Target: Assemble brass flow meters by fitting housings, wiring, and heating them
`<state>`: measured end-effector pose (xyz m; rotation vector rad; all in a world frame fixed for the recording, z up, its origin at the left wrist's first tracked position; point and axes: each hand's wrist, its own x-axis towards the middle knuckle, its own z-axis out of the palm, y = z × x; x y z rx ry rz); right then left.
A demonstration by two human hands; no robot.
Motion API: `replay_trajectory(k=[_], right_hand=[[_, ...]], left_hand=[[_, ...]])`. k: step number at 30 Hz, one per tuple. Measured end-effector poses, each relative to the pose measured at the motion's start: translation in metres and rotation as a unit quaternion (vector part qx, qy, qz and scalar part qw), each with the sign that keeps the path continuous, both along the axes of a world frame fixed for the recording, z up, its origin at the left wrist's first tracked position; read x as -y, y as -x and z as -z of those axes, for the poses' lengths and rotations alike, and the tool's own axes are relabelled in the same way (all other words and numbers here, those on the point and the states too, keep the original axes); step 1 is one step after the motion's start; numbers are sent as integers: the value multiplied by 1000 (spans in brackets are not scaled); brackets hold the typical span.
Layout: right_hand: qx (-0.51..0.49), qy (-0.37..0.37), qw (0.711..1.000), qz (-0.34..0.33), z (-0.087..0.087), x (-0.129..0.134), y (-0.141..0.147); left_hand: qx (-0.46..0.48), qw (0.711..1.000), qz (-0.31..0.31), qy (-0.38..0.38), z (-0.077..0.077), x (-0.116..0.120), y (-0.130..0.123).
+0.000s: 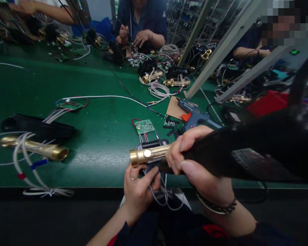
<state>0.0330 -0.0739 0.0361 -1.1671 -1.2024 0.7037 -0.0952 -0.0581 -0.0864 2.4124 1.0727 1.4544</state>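
Note:
My right hand (pixel 205 171) is wrapped round the narrow end of a long black tapered power tool (pixel 267 147) with a pale label; it looms large near the camera. Its tip is hidden by the work. My left hand (pixel 141 188) is closed, thumb pressed on a black plastic casing (pixel 154 166) just below a brass pipe fitting (pixel 151 154). The fitting lies level at the bench edge, its threaded end to the left. Grey cables (pixel 165 194) hang below. Behind it a green circuit board (pixel 144 126) lies on the bench, wired to a dark part (pixel 154 143).
A blue glue gun (pixel 195 114) lies on cardboard (pixel 175 108), near small loose pieces (pixel 169 122). Left on the green bench (pixel 97 150) are another brass fitting (pixel 36 147), a black casing (pixel 38 126) and a wired board (pixel 71 105). Co-workers sit opposite, beyond slanting metal posts (pixel 223 51).

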Motion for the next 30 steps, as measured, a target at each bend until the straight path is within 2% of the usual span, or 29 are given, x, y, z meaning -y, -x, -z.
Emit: replay_trajectory(k=[5,7,9,11,13,16,18,19,21,23,25,27,30], right_hand=[[-41,-71,986,-143,6,-9,-2],[-86,-97,978,-161,7,-7,-7],[-153,-132,971,-129,5,3,-20],[-229,-161,958,-58,4,22,-40],[-301,-160,940,28,7,44,-66],[-394,-106,899,159,24,73,-105],[-439,-57,868,225,43,84,-124],[-455,-34,855,248,53,87,-131],[-478,1,836,271,72,90,-138],[-495,16,825,271,87,91,-140],[-515,22,816,261,95,92,-141],[-535,23,806,253,99,94,-142],[-547,23,806,227,101,94,-144]], left_hand=[[-10,1000,0,-18,1,0,0],[-15,1000,17,-19,3,0,4],[-34,998,61,-4,2,0,15],[-53,992,113,12,-5,-1,31],[-44,989,144,4,-21,-8,49],[-9,992,121,-39,-58,-33,59],[-30,993,108,-32,-81,-61,44],[-62,991,120,-8,-89,-77,29],[-148,968,188,79,-95,-113,-9],[-287,915,194,206,-87,-148,-52],[-335,890,196,237,-72,-177,-89],[-353,884,186,246,-56,-197,-114],[-353,886,167,251,-41,-215,-131]])
